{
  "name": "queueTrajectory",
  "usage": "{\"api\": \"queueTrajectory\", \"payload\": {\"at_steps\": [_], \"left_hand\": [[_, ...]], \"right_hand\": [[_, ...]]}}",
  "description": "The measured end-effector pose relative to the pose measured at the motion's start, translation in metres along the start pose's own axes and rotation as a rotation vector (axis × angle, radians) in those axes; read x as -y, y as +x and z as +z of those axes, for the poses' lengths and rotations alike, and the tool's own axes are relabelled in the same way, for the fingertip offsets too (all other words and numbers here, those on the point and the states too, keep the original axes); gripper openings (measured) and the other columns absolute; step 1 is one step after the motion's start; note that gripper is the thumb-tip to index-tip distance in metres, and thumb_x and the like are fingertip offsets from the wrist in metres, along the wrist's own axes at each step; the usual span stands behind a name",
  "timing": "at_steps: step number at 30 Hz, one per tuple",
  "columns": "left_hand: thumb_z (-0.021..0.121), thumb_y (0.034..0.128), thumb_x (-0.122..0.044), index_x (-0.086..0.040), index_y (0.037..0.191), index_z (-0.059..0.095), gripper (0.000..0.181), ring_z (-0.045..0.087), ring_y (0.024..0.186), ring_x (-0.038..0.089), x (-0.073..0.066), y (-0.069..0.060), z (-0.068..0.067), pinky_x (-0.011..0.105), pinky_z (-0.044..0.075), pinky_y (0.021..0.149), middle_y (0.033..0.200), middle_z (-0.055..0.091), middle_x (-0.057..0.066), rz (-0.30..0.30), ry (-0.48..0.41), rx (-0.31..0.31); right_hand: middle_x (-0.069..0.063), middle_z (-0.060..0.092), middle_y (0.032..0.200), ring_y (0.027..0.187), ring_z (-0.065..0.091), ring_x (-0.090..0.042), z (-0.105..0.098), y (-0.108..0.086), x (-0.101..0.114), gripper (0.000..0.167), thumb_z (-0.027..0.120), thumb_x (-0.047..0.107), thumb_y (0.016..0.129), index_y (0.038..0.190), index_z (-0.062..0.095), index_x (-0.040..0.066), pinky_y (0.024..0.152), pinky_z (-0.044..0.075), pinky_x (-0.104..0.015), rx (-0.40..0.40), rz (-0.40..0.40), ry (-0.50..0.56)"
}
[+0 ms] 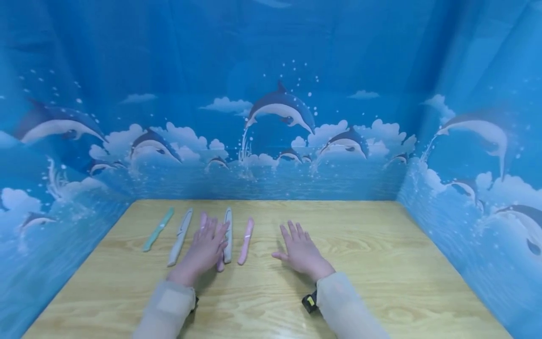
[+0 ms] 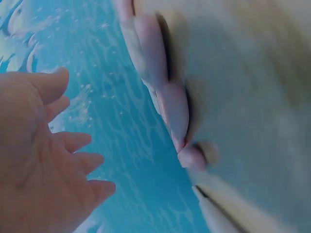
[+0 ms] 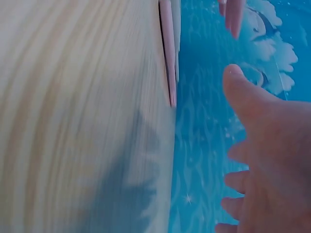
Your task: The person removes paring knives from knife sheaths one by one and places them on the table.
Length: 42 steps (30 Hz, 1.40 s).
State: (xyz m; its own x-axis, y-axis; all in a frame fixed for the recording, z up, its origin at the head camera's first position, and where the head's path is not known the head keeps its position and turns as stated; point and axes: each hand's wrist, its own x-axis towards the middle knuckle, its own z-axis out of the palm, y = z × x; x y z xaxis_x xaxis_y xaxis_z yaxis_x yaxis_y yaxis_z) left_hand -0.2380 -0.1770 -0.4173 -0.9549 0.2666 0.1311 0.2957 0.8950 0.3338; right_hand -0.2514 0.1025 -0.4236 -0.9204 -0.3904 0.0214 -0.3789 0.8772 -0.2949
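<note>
Positioning seems to be going on, the left hand [image 1: 205, 249] hovering empty and loosely extended over a half-hidden pink knife [image 1: 220, 265] left of the rightmost pink knife [image 1: 246, 241], any contact being unclear, the right hand [image 1: 302, 253] hovering empty to that landmark's right, and gripping would be calling for lowering and curling.

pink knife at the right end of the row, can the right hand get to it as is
Likely yes: the right hand, empty with fingers spread, is to the right of the pink knife, with only bare tabletop showing between them. The left hand is off on the knife's other side.
</note>
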Motion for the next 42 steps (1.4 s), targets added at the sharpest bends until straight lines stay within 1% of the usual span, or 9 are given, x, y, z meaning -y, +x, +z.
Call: {"api": "queueTrajectory", "payload": {"at_steps": [4, 7, 12, 19, 25, 31, 34, 37, 42], "left_hand": [[0.050, 0.1013, -0.022, -0.011, 0.151, 0.030, 0.055, 0.012, 0.145, 0.046, 0.000, 0.009, -0.005, 0.064, 0.014, 0.115, 0.157, 0.015, 0.027, 0.052, 0.086, 0.057], [0.051, 0.1010, -0.022, -0.008, 0.150, 0.032, 0.054, 0.019, 0.142, 0.049, 0.000, 0.016, -0.008, 0.064, 0.015, 0.115, 0.157, 0.018, 0.027, 0.123, 0.140, 0.076], [0.050, 0.1014, -0.023, -0.007, 0.150, 0.031, 0.055, 0.019, 0.141, 0.051, 0.007, 0.031, -0.012, 0.066, 0.006, 0.115, 0.157, 0.019, 0.025, 0.171, 0.115, 0.134], [0.048, 0.1021, -0.029, -0.010, 0.153, 0.026, 0.058, 0.015, 0.143, 0.049, 0.021, 0.051, -0.015, 0.069, -0.003, 0.112, 0.158, 0.018, 0.023, 0.125, 0.061, 0.212], [0.047, 0.1023, -0.031, -0.012, 0.153, 0.024, 0.059, 0.010, 0.145, 0.047, 0.024, 0.057, -0.016, 0.066, -0.002, 0.114, 0.159, 0.016, 0.021, 0.051, 0.059, 0.255], [0.048, 0.1020, -0.032, -0.013, 0.153, 0.024, 0.060, 0.008, 0.145, 0.047, 0.021, 0.060, -0.016, 0.072, -0.003, 0.110, 0.160, 0.014, 0.020, 0.052, 0.038, 0.295], [0.048, 0.1022, -0.031, -0.014, 0.154, 0.023, 0.060, 0.006, 0.146, 0.046, 0.021, 0.063, -0.017, 0.070, -0.002, 0.111, 0.160, 0.013, 0.020, 0.033, 0.001, 0.298], [0.048, 0.1023, -0.029, -0.013, 0.153, 0.025, 0.059, 0.008, 0.145, 0.047, 0.021, 0.066, -0.017, 0.071, 0.001, 0.111, 0.159, 0.015, 0.022, 0.030, 0.010, 0.293], [0.047, 0.1026, -0.031, -0.014, 0.154, 0.023, 0.059, 0.007, 0.145, 0.047, 0.025, 0.072, -0.014, 0.068, -0.001, 0.113, 0.160, 0.014, 0.021, 0.001, 0.035, 0.314]], "right_hand": [[-0.022, 0.013, 0.159, 0.147, 0.013, -0.042, 0.002, 0.006, 0.011, 0.084, 0.053, 0.051, 0.095, 0.151, 0.020, -0.002, 0.119, 0.017, -0.054, 0.030, -0.007, -0.004], [-0.023, 0.015, 0.159, 0.146, 0.015, -0.041, 0.006, 0.011, 0.018, 0.084, 0.052, 0.052, 0.095, 0.151, 0.022, -0.003, 0.118, 0.019, -0.053, 0.040, -0.020, -0.019], [-0.022, 0.019, 0.158, 0.146, 0.019, -0.040, 0.013, 0.019, 0.034, 0.083, 0.052, 0.054, 0.094, 0.150, 0.024, -0.001, 0.118, 0.022, -0.051, 0.065, -0.034, -0.029], [-0.022, 0.026, 0.156, 0.144, 0.025, -0.038, 0.020, 0.027, 0.052, 0.081, 0.051, 0.055, 0.094, 0.148, 0.030, -0.002, 0.119, 0.024, -0.045, 0.094, -0.043, -0.081], [-0.020, 0.030, 0.155, 0.143, 0.031, -0.035, 0.025, 0.035, 0.070, 0.081, 0.048, 0.058, 0.094, 0.147, 0.033, -0.001, 0.116, 0.029, -0.045, 0.150, -0.013, -0.087], [-0.019, 0.055, 0.134, 0.126, 0.051, -0.034, 0.033, 0.048, 0.084, 0.062, 0.054, 0.051, 0.095, 0.132, 0.055, 0.001, 0.105, 0.043, -0.046, 0.091, 0.006, -0.078], [-0.019, 0.060, 0.127, 0.118, 0.055, -0.033, 0.035, 0.055, 0.088, 0.057, 0.055, 0.049, 0.094, 0.123, 0.062, 0.000, 0.098, 0.049, -0.044, 0.065, 0.035, -0.100], [-0.020, 0.060, 0.123, 0.112, 0.057, -0.031, 0.037, 0.060, 0.091, 0.063, 0.055, 0.051, 0.094, 0.127, 0.058, -0.003, 0.088, 0.054, -0.041, 0.059, 0.082, -0.141], [-0.018, 0.058, 0.123, 0.112, 0.056, -0.030, 0.038, 0.067, 0.093, 0.073, 0.055, 0.056, 0.092, 0.134, 0.051, -0.003, 0.084, 0.055, -0.040, 0.083, 0.166, -0.151]]}}
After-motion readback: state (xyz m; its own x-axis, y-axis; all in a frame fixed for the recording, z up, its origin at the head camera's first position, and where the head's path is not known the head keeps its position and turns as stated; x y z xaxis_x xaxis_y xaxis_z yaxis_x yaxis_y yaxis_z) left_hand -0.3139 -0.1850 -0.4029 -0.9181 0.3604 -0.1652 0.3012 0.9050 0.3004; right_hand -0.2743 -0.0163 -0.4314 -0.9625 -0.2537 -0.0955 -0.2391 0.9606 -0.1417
